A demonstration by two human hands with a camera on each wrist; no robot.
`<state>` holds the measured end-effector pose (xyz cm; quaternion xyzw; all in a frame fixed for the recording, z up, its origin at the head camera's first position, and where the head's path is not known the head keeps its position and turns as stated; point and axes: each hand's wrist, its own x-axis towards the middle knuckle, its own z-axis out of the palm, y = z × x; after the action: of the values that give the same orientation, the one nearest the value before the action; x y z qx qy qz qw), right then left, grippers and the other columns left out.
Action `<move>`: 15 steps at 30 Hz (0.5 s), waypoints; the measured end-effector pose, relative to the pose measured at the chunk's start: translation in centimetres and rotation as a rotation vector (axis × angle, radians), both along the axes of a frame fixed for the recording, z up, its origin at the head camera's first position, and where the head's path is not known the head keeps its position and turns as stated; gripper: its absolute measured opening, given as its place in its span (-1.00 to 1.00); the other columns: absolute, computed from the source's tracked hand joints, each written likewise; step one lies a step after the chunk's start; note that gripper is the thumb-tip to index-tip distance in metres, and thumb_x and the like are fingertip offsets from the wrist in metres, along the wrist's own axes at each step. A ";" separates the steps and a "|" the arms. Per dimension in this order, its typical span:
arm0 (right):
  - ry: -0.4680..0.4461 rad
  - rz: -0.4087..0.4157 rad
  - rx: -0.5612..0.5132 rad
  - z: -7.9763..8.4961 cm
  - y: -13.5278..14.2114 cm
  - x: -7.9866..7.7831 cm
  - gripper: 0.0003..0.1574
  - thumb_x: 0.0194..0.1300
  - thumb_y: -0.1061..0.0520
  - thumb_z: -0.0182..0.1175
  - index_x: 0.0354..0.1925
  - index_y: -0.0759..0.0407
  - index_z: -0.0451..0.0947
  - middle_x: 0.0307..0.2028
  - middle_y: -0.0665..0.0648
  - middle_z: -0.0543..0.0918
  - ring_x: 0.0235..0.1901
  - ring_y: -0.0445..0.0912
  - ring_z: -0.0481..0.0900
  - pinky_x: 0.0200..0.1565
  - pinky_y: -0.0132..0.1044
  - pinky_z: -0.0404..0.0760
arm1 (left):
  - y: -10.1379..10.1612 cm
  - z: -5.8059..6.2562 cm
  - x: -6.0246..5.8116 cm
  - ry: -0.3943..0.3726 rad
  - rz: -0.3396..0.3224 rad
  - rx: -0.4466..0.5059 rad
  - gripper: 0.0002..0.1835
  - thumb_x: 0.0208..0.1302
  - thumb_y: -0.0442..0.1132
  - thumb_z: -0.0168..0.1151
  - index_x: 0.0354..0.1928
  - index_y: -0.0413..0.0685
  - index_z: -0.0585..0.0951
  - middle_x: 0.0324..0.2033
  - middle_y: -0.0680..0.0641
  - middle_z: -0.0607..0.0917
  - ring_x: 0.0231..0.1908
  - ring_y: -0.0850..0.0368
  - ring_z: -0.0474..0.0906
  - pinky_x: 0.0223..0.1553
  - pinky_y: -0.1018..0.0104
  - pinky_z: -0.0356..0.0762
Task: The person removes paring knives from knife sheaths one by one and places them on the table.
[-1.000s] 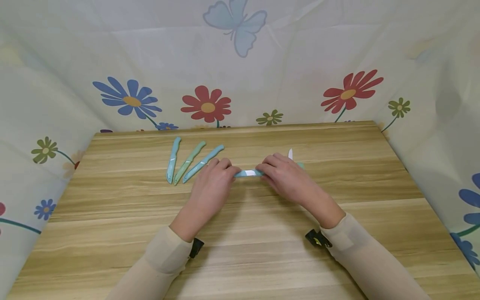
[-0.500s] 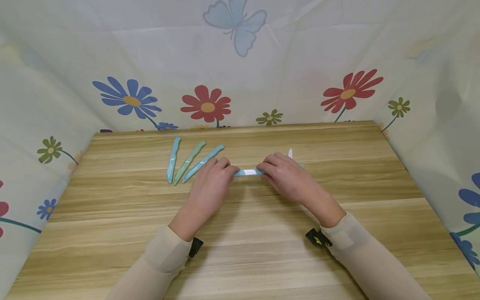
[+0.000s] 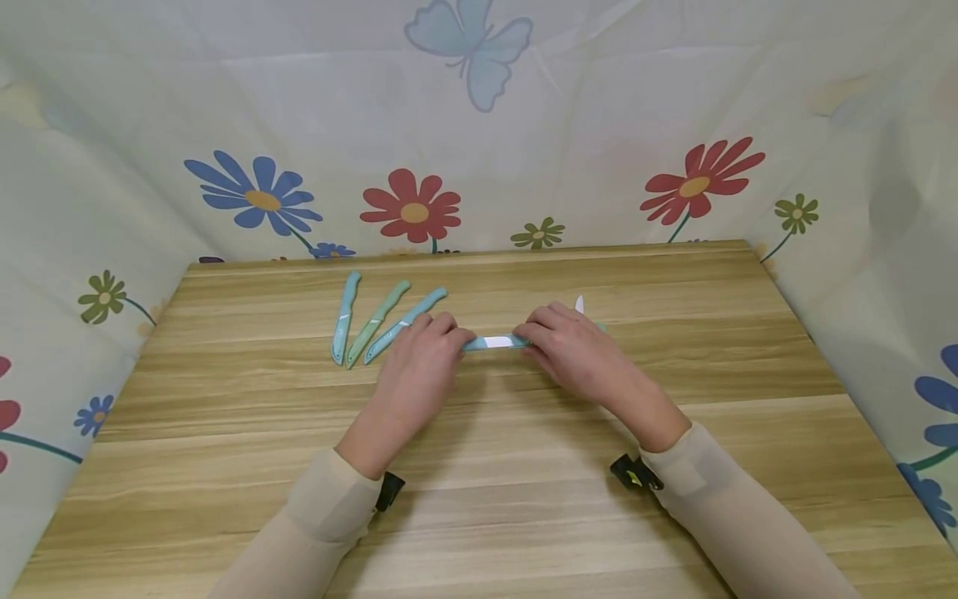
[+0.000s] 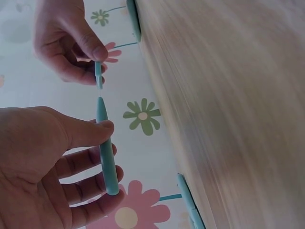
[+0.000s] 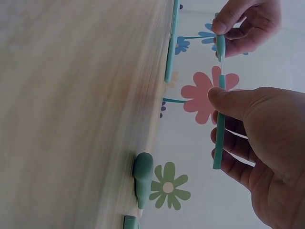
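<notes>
In the head view a small knife [image 3: 497, 342] with a white blade is held level above the table between both hands. My left hand [image 3: 422, 362] pinches its light-blue handle [image 4: 109, 167], thumb on one side and fingers on the other. The far end sits in a flat blue sheath [image 5: 219, 131], which my right hand [image 3: 576, 353] grips between thumb and fingers. A stretch of bare blade shows between handle and sheath. Left of my left hand lie a blue sheathed knife [image 3: 345, 320], a green sheathed knife [image 3: 377, 324] and another blue sheathed knife [image 3: 425, 307], the last partly covered by that hand.
Behind my right hand an upright-pointing white blade [image 3: 580, 304] and a bit of green [image 3: 602, 328] show; the rest is hidden. A rounded green object [image 5: 143, 180] lies on the wooden table [image 3: 494, 516] in the right wrist view. A flowered curtain [image 3: 299, 100] encloses the table.
Slightly more white blade shows between the handle and the sheath than a second ago, as my left hand shifts a little left. The other knives have not moved.
</notes>
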<state>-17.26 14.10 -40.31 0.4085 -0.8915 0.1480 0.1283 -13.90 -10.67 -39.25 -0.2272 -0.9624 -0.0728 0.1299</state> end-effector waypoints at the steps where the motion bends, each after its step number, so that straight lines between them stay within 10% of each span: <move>1: -0.001 0.000 -0.002 0.0 0.0 0.0 -0.68 0.37 0.22 0.47 0.06 0.24 0.74 -0.09 0.13 0.70 -0.05 0.05 0.62 0.02 -0.10 0.65 | 0.0 0.0 0.0 -0.002 0.001 0.000 -0.75 0.36 -0.34 0.47 0.05 -0.01 0.81 -0.18 -0.04 0.69 -0.17 -0.03 0.55 -0.22 0.14 0.61; 15: -0.005 -0.004 -0.004 0.1 0.2 -0.1 -0.67 0.35 0.22 0.49 0.06 0.25 0.74 -0.09 0.13 0.70 -0.03 0.05 0.63 0.05 -0.10 0.65 | -0.2 0.3 0.0 -0.007 0.009 0.012 -0.75 0.36 -0.36 0.46 0.04 -0.03 0.81 -0.19 -0.05 0.69 -0.17 -0.05 0.55 -0.19 0.12 0.62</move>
<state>-17.38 14.28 -40.21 0.4059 -0.8924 0.1508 0.1273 -13.88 -10.83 -38.94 -0.2221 -0.9633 -0.0789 0.1281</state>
